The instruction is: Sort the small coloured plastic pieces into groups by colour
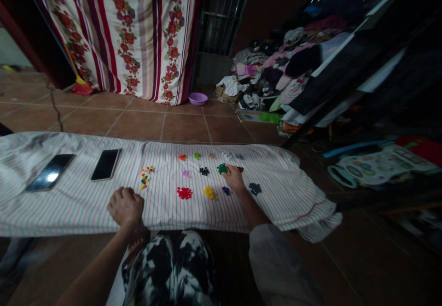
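My right hand (pixel 235 177) reaches over the striped cloth (pixel 165 214), its fingertips pinched together at a heap of small dark green pieces (pixel 222 168). Anything between those fingertips is too small to make out. My left hand (pixel 126 205) rests on the cloth with its fingers curled in, hiding whatever they may hold. Just beyond it lies a scatter of mixed orange, yellow and green pieces (pixel 146 176). Around my right hand are separate heaps of red pieces (pixel 184 193), yellow pieces (pixel 209 192), purple pieces (pixel 225 190), black pieces (pixel 204 171) and dark grey pieces (pixel 255 188).
Two phones lie at the left, one dark phone (pixel 51 172) and one light-edged phone (pixel 105 164). Along the far side sit orange pieces (pixel 182 157) and light green pieces (pixel 196 156). A purple basin (pixel 198 98) and piled clothes (pixel 269 71) are on the floor behind.
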A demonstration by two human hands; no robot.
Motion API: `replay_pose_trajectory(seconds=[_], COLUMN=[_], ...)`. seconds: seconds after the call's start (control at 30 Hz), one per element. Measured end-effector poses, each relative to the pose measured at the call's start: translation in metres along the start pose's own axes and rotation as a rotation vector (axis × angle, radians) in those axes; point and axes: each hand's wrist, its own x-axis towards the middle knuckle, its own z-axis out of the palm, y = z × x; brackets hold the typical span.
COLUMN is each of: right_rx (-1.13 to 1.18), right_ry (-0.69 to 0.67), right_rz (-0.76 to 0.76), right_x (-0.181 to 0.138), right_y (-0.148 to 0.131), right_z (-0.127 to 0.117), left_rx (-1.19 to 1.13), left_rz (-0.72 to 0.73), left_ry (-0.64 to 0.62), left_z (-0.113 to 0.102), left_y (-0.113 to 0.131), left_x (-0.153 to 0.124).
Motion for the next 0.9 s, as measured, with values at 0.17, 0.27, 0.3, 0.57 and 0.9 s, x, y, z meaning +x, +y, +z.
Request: replay_pose_trajectory(seconds=[0.17,0.27,0.3,0.57,0.9], right_rx=[-0.112,-0.242,-0.272,-0.286,-0.291], right_ry=[0.015,0.015,0.014,-0.121,-0.216], right_rz=[-0.082,-0.139,-0.161,-0.374,-0.334], right_x=[0.004,0.006,0.007,0.016,0.031], right_y=[0.001,-0.002,-0.003,-0.003,-0.005], right_z=[0.001,0.003,0.005,0.005,0.002], left_rx=[0.005,0.014,0.017,0.043,0.058], left_rz=[0.007,0.011,0.008,-0.02,-0.033], left_ry=[0.005,0.009,0.005,-0.046,-0.056], left_z=[0.003,0.003,0.002,-0.005,-0.003], left_y=[-0.002,-0.002,-0.001,0.005,0.004], left_x=[0.0,-0.001,0.0,0.001,0.001])
